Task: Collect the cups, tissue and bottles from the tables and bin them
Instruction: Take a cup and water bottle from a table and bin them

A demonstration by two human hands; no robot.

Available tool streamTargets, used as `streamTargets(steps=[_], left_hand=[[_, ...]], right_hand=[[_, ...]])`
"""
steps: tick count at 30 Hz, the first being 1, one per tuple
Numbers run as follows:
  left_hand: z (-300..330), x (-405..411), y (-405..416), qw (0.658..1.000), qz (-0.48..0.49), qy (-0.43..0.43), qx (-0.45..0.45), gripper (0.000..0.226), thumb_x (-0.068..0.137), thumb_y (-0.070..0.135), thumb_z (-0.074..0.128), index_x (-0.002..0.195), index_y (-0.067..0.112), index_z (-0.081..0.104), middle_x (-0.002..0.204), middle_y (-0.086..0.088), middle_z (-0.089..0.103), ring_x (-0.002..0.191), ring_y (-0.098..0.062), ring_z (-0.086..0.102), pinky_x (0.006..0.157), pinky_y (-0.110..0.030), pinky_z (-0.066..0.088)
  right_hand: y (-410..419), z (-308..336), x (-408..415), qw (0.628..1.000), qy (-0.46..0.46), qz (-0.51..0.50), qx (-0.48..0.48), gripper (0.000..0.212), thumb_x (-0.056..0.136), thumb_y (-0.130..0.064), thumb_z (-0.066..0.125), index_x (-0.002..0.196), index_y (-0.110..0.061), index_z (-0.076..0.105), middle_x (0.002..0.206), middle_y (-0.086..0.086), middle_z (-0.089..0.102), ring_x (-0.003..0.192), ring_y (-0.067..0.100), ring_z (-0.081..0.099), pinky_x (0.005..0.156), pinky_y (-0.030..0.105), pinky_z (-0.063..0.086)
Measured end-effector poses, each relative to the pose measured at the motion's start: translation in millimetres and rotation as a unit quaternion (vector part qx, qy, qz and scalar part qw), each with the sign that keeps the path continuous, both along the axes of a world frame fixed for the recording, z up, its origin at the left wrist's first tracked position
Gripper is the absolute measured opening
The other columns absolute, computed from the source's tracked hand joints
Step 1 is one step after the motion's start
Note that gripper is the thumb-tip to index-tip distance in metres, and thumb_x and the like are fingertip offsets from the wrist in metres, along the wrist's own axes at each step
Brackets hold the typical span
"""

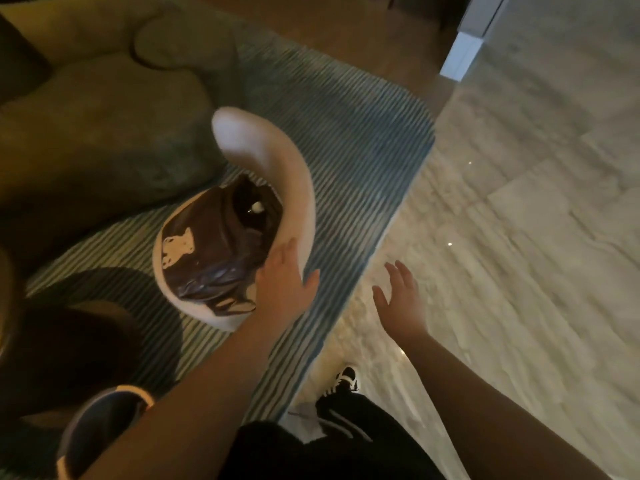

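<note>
A white bin (pixel 194 306) lined with a dark plastic bag (pixel 214 251) stands on the striped rug, its white lid (pixel 273 168) swung up. Something small and white (pixel 256 206) lies deep inside the bag. My left hand (pixel 285 278) touches the raised lid near its lower edge, fingers straight. Over the marble floor to the right of the bin, my right hand (pixel 401 299) hovers with fingers spread and nothing in it. No cups, tissue or bottles show outside the bin.
A green armchair (pixel 104 116) fills the upper left. The blue striped rug (pixel 346 150) ends at a pale marble floor (pixel 519 202). A dark round table (pixel 69 341) and a grey object (pixel 100 434) sit lower left. My foot (pixel 346 379) is below.
</note>
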State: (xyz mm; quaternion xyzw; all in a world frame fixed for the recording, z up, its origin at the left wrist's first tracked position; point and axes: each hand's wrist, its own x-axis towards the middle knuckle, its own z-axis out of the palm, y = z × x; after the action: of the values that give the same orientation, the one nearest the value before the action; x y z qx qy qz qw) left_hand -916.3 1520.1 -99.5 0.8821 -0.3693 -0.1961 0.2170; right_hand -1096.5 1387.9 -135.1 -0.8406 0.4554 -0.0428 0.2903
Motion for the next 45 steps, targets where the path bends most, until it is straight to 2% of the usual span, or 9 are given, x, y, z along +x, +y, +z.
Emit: streamTargets(steps=[8, 16, 25, 34, 40, 45], left_hand=[[-5, 14, -123, 0.999, -0.005, -0.032, 0.008, 0.076, 0.09, 0.055, 0.043, 0.148, 0.016, 0.014, 0.152, -0.008, 0.029, 0.137, -0.026, 0.029, 0.106, -0.044, 0.031], [-19, 75, -244, 0.999, 0.019, -0.033, 0.013, 0.075, 0.09, 0.048, 0.049, 0.148, 0.013, 0.015, 0.152, -0.011, 0.028, 0.137, -0.027, 0.028, 0.106, -0.043, 0.031], [-16, 224, -413, 0.997, 0.069, -0.023, -0.002, 0.075, 0.09, 0.051, 0.047, 0.147, 0.01, 0.019, 0.15, -0.015, 0.03, 0.135, -0.03, 0.032, 0.11, -0.046, 0.028], [17, 348, -548, 0.994, 0.093, -0.049, -0.004, 0.072, 0.09, 0.051, 0.047, 0.146, 0.01, 0.026, 0.147, -0.013, 0.037, 0.132, -0.028, 0.034, 0.107, -0.041, 0.027], [5, 438, -650, 0.991, 0.127, -0.034, 0.023, 0.075, 0.09, 0.055, 0.042, 0.148, 0.013, 0.02, 0.151, -0.011, 0.03, 0.135, -0.028, 0.03, 0.107, -0.047, 0.026], [3, 537, -753, 0.983, 0.17, -0.051, 0.047, 0.076, 0.091, 0.056, 0.04, 0.148, 0.013, 0.016, 0.152, -0.01, 0.027, 0.136, -0.028, 0.029, 0.105, -0.048, 0.029]], right_hand=[[-135, 18, 17, 1.0, -0.011, -0.011, -0.017, 0.053, 0.096, -0.033, 0.048, 0.144, -0.016, 0.036, 0.156, 0.005, 0.026, 0.144, 0.023, 0.023, 0.117, 0.041, 0.023], [-252, 9, 84, 1.0, -0.011, 0.018, -0.009, 0.052, 0.096, -0.031, 0.048, 0.144, -0.016, 0.036, 0.156, 0.005, 0.026, 0.143, 0.023, 0.024, 0.116, 0.04, 0.025], [-438, 23, 239, 0.997, 0.006, 0.072, -0.019, 0.052, 0.097, -0.033, 0.047, 0.145, -0.014, 0.034, 0.155, 0.007, 0.027, 0.143, 0.023, 0.024, 0.116, 0.037, 0.022], [-584, 45, 371, 0.996, -0.002, 0.085, -0.01, 0.051, 0.097, -0.031, 0.048, 0.142, -0.01, 0.038, 0.152, 0.01, 0.032, 0.14, 0.027, 0.03, 0.116, 0.039, 0.025], [-695, 30, 470, 0.995, -0.013, 0.103, -0.002, 0.05, 0.097, -0.03, 0.049, 0.142, -0.011, 0.039, 0.152, 0.008, 0.032, 0.14, 0.024, 0.028, 0.115, 0.033, 0.02], [-821, 27, 589, 0.985, -0.018, 0.171, -0.022, 0.051, 0.097, -0.03, 0.048, 0.142, -0.008, 0.038, 0.153, 0.01, 0.031, 0.141, 0.024, 0.027, 0.115, 0.03, 0.016]])
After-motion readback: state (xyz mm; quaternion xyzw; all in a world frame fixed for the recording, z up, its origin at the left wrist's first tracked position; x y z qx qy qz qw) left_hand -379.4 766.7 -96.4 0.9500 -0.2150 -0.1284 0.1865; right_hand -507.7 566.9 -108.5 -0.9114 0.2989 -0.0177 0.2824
